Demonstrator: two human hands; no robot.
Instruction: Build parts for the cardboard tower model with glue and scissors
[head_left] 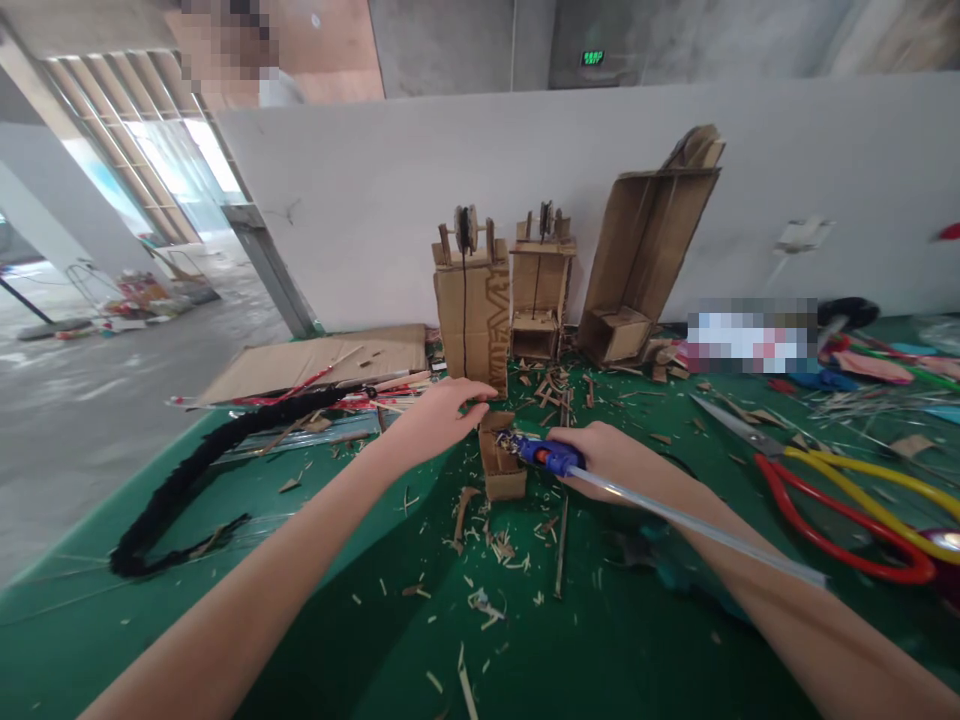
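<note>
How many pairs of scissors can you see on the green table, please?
2: the red-handled scissors and the yellow-handled scissors lie overlapping right of the right hand. Clutter farther right may hide more.

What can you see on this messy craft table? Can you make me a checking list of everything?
Surface: green table, strewn with wood and cardboard shavings.
Job's things: blue glue gun with a clear glue stick at its back; small cardboard box at its nozzle.
Clutter: red and yellow scissors, black braided cord, flat cardboard sheet, thin sticks.
Hands: left hand rests fingertips on the small cardboard box; right hand grips the blue glue gun.
Cables: glue gun's cord not visible.
Surroundings: cardboard towers and a leaning cardboard tray stand before a white wall; a concrete floor lies to the left.
</note>
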